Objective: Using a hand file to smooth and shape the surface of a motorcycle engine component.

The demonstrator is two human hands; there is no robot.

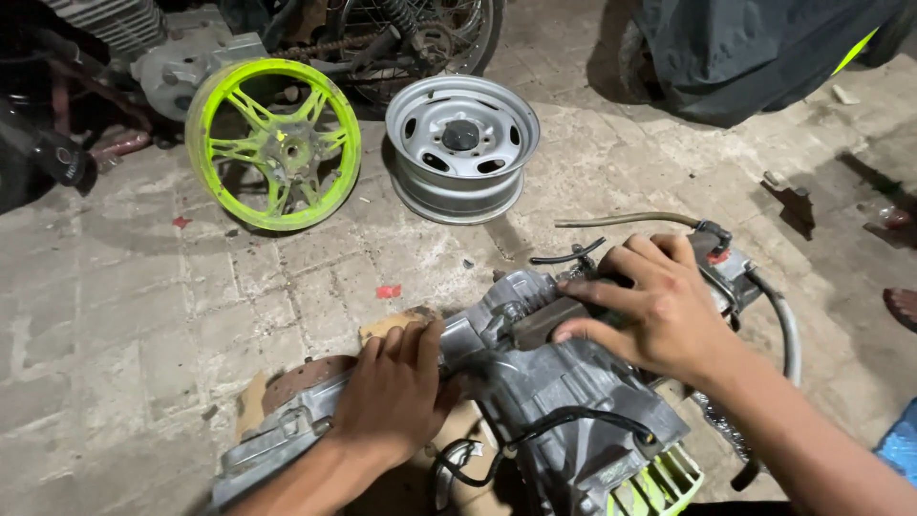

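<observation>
Scooter engine block (pixel 564 401) lies on its side on a scrap of cardboard (pixel 396 323) on the paved floor (pixel 124 315), bottom centre of view. Grey cast casing, black cable (pixel 564 420) looped across its near face, rubber hoses (pixel 788 330) trailing off the right end, a neon-green slatted cover (pixel 659 487) at the near edge.

Left hand (pixel 396 392): flat on the left arm of the casing, palm down, fingers straight and together, pressing rather than gripping. Nothing enclosed in it.

Right hand (pixel 659 306): over the upper right part of the engine, fingers curled and spread around the dark cylinder section, thumb underneath. Looks like a loose clamp on the casting; how tight the grip is, I can't tell.

Brownish disc-like part (pixel 306 377) shows just left of the left hand, partly hidden by it.

Further back on the floor: neon-green spoked alloy wheel (pixel 274 143) leaning up, plain silver steel rim (pixel 462 158) just beside it to the right, both well apart from the engine. Motorcycle rear wheel with chain (pixel 420 38) behind them. Dark covered shape (pixel 755 53) top right. Small red scrap (pixel 387 290) between rims and engine.
</observation>
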